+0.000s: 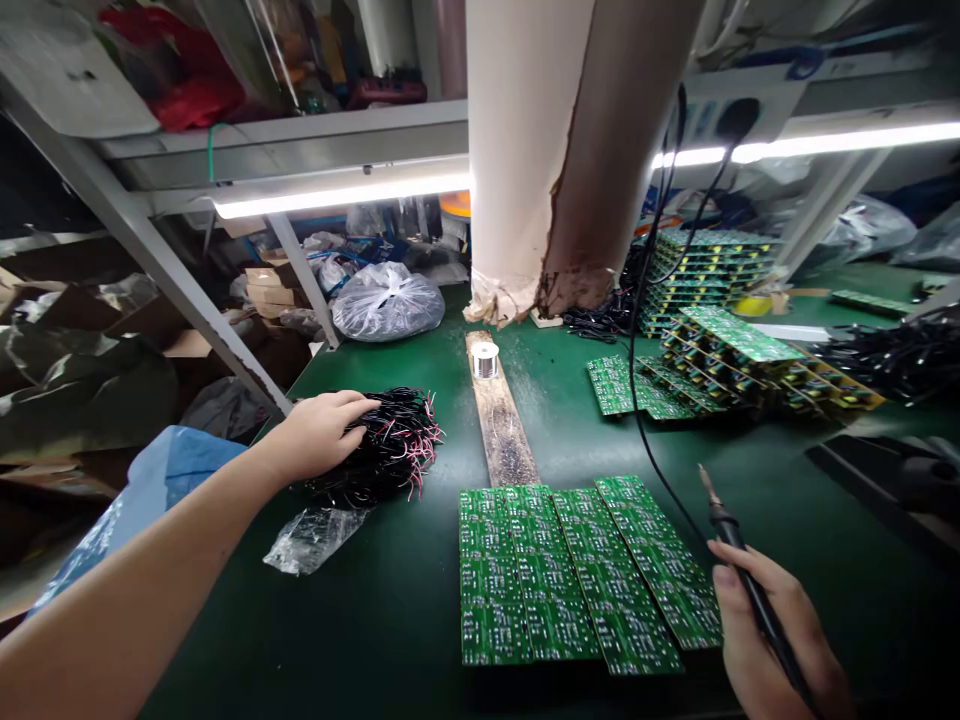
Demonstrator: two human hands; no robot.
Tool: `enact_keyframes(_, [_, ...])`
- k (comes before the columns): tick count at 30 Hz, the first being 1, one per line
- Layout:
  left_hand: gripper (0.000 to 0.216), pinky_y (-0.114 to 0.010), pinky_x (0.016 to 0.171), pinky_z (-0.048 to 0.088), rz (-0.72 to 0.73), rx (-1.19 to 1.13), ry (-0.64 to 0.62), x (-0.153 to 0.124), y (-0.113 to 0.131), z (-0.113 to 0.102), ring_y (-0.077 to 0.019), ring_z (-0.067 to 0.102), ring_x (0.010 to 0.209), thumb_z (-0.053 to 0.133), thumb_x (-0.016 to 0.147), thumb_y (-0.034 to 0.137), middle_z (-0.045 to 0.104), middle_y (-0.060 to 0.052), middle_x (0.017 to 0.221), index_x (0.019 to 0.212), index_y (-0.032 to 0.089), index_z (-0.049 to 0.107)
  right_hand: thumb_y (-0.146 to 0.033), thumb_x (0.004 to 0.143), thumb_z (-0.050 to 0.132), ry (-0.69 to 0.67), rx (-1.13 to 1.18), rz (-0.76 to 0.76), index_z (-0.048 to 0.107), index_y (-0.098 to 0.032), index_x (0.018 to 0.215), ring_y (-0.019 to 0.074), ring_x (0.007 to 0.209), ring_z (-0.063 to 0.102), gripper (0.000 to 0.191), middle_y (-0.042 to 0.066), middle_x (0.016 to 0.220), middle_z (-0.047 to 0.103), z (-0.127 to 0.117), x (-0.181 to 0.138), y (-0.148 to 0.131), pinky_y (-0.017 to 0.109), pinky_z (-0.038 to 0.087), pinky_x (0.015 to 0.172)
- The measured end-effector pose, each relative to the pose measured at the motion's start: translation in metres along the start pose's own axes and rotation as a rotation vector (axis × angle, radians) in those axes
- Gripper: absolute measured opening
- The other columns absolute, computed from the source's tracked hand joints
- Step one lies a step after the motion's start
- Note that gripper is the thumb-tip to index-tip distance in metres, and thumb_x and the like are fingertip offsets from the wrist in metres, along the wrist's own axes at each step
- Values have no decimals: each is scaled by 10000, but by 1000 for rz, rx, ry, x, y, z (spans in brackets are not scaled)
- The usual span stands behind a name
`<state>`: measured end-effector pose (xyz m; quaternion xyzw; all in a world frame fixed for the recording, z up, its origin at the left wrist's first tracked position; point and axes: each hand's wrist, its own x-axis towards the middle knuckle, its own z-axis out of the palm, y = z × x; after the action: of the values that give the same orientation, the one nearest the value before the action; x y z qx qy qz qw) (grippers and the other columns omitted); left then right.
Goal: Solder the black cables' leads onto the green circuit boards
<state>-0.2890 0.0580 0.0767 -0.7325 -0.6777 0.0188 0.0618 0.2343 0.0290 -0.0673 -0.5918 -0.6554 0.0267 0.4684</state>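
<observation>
My left hand [322,432] rests on the near-left side of a pile of thin black wires [382,450] with red and white ends. Its fingers are stretched over the wires, thumb apart; no single wire shows clearly gripped. In my right hand [772,625] is a soldering iron [739,545], held like a pen with its tip pointing up and away. Left of that hand, several green circuit board panels [555,575] lie side by side on the green table [397,610]. A spool of solder wire [485,360] stands on a scorched wooden strip [502,430] behind the panels.
A clear plastic bag [311,540] lies before the wires. Stacked circuit boards [742,350] and more black cables [900,355] sit at the back right. A thick wrapped column [532,150] rises at the table's back. The iron's black cord [637,400] hangs from above.
</observation>
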Motion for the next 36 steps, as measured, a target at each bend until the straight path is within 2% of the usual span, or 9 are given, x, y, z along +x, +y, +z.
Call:
enact_keyframes(3, [485,-338,1029,470,75,-2,-78,7,8,-6,-226,647,1169,445,922,311,646,-3,1394,1367,316,639,-453,966,526,8,4,11,643,-199,1171,336,1116,666,347,127,1206,674,1,1,1,509,504,1029])
enact_keyframes(7, [538,-411,927,504,55,37,-94,-12,23,1,-291,665,1060,489,925,434,680,-98,1265,1420,257,605,-480,959,529,36,18,21,651,-194,1162,341,1127,659,372,131,1201,678,4,2,3,519,498,1030])
enact_keyframes(11, [707,-469,908,475,18,169,20,-40,31,20,-360,620,1058,601,891,492,662,-146,1191,1530,216,477,-480,951,548,27,29,14,657,-204,1156,318,1152,654,361,112,1201,687,4,3,1,487,489,1054])
enact_keyframes(15, [457,-421,863,460,18,282,131,-57,33,23,-302,634,953,486,973,324,658,-134,1123,1378,166,627,-488,958,534,8,30,22,664,-203,1150,321,1163,656,367,117,1199,691,2,3,-2,487,484,1063])
enact_keyframes(19, [376,-427,848,443,82,251,146,-82,45,19,-268,647,908,436,1009,317,664,-114,1106,1246,185,695,-482,949,556,12,11,60,667,-207,1188,328,1175,659,381,120,1217,701,2,0,-2,481,494,1051])
enact_keyframes(22, [300,-404,820,442,203,126,35,-104,62,29,-250,654,912,522,981,330,680,-76,1075,1201,259,713,-483,945,565,24,-11,92,672,-207,1203,332,1187,656,393,123,1237,706,4,-2,-1,476,491,1054])
enact_keyframes(25, [343,-377,836,458,197,-61,-49,-116,77,44,-245,655,967,603,951,450,676,-57,1122,1252,311,691,-483,954,561,11,-32,108,675,-212,1209,322,1158,671,389,120,1224,715,4,-2,-1,463,499,1043])
enact_keyframes(31, [331,-352,820,484,115,-256,-77,-118,81,51,-222,646,941,490,1017,448,678,-45,1059,1183,320,746,-504,958,546,-6,-43,108,687,-191,1179,339,1135,675,408,142,1195,721,0,1,-8,477,504,1027])
enact_keyframes(36, [337,-368,966,505,55,-546,-55,-123,72,60,-235,630,1091,495,1017,460,684,-54,1172,1167,313,759,-512,965,531,-5,-40,121,679,-187,1193,361,1156,663,424,157,1207,719,0,1,-11,508,493,1032])
